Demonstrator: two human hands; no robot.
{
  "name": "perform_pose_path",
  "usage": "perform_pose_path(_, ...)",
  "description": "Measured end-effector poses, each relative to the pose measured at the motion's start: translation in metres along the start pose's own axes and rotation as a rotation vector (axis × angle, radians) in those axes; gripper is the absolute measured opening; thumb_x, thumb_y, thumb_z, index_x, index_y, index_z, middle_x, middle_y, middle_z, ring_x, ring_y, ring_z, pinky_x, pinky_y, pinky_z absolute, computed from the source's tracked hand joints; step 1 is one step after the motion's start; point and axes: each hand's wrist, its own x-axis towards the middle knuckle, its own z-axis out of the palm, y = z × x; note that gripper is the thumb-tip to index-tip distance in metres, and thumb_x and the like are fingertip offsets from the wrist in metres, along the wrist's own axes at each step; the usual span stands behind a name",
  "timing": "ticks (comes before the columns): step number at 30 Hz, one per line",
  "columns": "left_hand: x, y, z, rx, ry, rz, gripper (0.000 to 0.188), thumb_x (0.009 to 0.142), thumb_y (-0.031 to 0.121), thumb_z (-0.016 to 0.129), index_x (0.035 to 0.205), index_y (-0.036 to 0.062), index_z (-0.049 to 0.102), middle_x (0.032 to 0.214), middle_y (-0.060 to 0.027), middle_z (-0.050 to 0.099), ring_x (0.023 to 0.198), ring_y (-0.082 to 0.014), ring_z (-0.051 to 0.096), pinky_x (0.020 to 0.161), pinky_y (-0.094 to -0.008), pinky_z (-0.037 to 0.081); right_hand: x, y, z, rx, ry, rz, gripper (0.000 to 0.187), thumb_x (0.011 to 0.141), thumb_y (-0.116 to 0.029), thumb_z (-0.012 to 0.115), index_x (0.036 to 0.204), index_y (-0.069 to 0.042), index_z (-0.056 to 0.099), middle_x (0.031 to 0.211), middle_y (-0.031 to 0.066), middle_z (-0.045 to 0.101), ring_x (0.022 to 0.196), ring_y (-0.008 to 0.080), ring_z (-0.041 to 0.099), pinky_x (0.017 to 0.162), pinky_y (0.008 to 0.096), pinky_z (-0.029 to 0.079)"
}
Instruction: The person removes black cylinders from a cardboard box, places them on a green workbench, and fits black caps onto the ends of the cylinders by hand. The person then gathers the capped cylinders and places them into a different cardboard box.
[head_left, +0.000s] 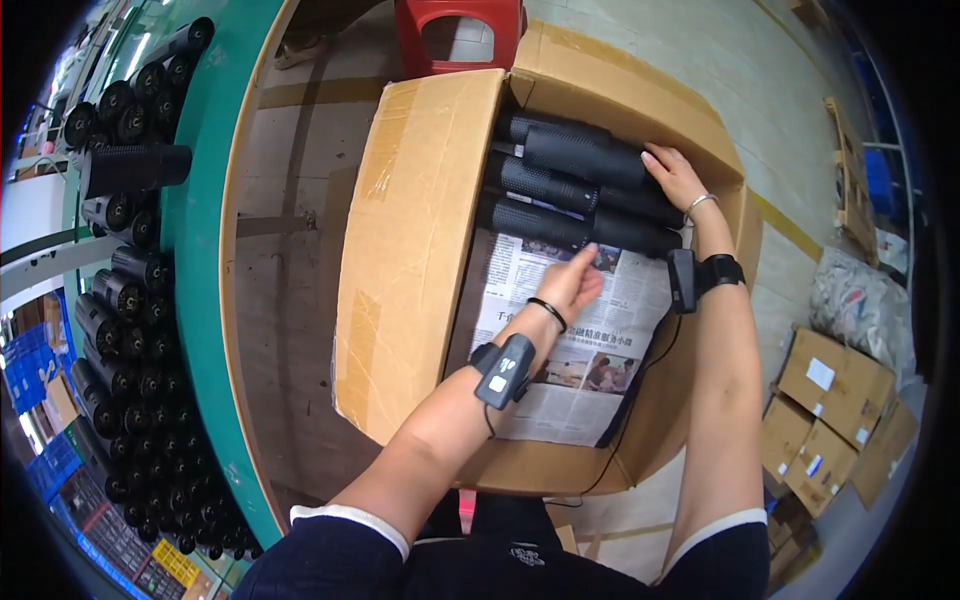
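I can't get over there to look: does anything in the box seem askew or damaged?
One black cylinder by the right hand looks odd: it seems to lie on top, overlapping neighbouring cylinders, rather than level with them in the cardboard box. I see no obvious damage.

Carton [408,255]: showing smooth cardboard, its left flap bearing glossy tape [383,172].
Tubes [580,157], toward the far edge: presenting matt, plastic-looking skins, several turning rough and pitted leftward.
Newspaper [612,338], toward the near edge: showing matt paper.
Stool [462,8], beyond the far edge: gleaming in smooth plastic.
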Motion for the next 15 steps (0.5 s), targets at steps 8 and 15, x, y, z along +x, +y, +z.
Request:
perform_pose_path(8,0.043,-0.031,0.038,-0.174,0.072,0.049,0.051,0.082,0.042,0.071,0.114,0.0087,0.050,0.105,-0.0042,0.055,0.090,-0.0174,0.054,0.084,-0.0308,0.048,-0.026,-0.065,0.026,0.074,0.006,-0.474,0.076,0.069,-0.029,0.077,0.135,-0.011,0.044,0.123,0.0174,0.052,0.118,0.0342,0.046,0.102,0.0382,0.037)
perform_pose_path(15,0.021,-0.047,0.017,-0.075,-0.120,0.297,0.037,0.094,0.032,0.056,0.122,0.0120,0.042,0.103,-0.0047,0.057,0.077,-0.0122,0.057,0.075,-0.0245,0.051,-0.039,-0.104,0.046,0.204,0.083,-0.358,0.065,0.073,-0.019,0.074,0.131,-0.008,0.048,0.123,0.0172,0.052,0.118,0.0335,0.047,0.101,0.0377,0.036)
